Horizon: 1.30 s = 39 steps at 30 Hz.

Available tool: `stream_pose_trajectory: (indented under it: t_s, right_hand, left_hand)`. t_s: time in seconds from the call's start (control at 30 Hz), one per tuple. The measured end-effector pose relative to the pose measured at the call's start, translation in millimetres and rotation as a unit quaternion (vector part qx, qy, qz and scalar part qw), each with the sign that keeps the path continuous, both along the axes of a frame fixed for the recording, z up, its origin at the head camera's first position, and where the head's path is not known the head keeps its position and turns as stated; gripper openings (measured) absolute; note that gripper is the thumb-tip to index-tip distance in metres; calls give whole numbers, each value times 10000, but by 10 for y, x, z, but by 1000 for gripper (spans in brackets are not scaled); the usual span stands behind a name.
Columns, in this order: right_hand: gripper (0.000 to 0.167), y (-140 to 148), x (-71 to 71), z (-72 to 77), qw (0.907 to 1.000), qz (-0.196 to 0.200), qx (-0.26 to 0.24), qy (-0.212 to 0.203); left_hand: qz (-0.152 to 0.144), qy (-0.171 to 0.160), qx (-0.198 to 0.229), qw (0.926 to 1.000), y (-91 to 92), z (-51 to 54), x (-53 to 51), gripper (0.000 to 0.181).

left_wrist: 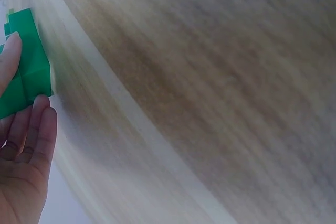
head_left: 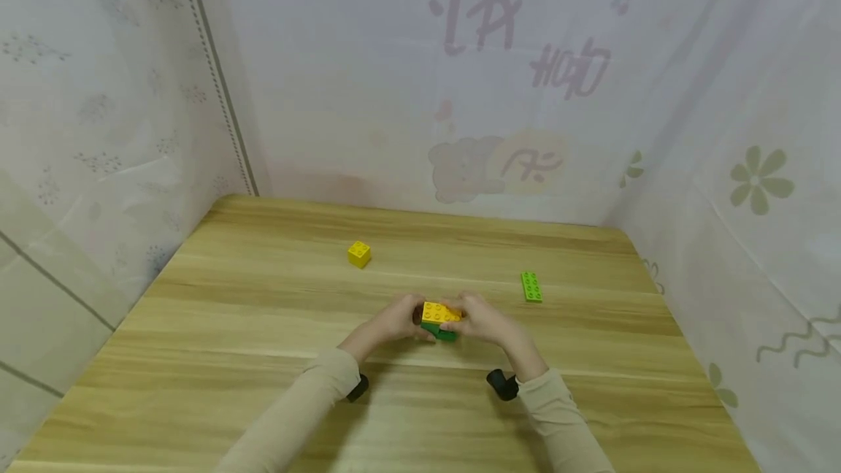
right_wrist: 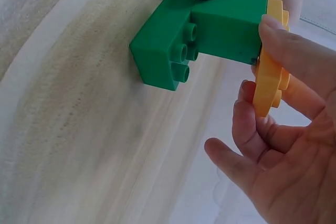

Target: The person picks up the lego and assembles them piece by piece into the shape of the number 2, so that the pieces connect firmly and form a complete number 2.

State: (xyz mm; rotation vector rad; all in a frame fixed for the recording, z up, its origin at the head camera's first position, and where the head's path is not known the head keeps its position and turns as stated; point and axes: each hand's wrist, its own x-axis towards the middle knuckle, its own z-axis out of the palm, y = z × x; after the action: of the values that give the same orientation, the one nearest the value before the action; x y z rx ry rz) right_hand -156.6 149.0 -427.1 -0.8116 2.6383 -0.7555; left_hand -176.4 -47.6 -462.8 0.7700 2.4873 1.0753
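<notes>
Both hands meet over the middle of the table around a small build of toy building bricks. My left hand (head_left: 397,318) grips the green bricks (right_wrist: 226,24), its thumb lying along their side in the left wrist view. Two green bricks seem stacked in a step, with several bare studs on the lower one. My right hand (head_left: 484,320) pinches the yellow-orange flat brick (right_wrist: 269,85) between thumb and fingers. That flat brick lies against the end of the green stack and juts past it. Whether it is pressed fully on, I cannot tell.
A yellow square brick (head_left: 359,255) stands on the wooden table (head_left: 263,298) at the back left. To the right lies a light green flat brick (head_left: 531,287). Patterned cloth (head_left: 368,79) hangs behind the table and at both sides.
</notes>
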Motion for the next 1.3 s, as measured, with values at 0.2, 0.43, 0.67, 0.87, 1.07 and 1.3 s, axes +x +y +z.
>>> stream_pose_trajectory:
  t_s: [0.2, 0.43, 0.67, 0.87, 1.07, 1.3]
  right_hand:
    - [48, -21, -3, 16, 10000, 28, 56, -42]
    - [47, -39, -23, 35, 9997, 48, 184, -141]
    - [46, -32, -39, 43, 9993, -72, 190, -307]
    - [46, -18, -9, 16, 9997, -89, 79, -217]
    - [47, 18, 36, -23, 9993, -293, -137, -183]
    - [49, -2, 54, -40, 9991, -323, -193, -185]
  left_hand:
    - [-177, -11, 150, 9997, -19, -26, 2, 37]
    - [-104, 20, 692, 9975, -99, 37, 14, 37]
    - [40, 32, 705, 9975, -125, 75, 47, 39]
    - [125, -136, 712, 9973, -116, 79, 61, 39]
    - [302, -470, 834, 9950, -98, 96, 54, 36]
    - [173, -314, 354, 9987, -205, 51, 55, 45]
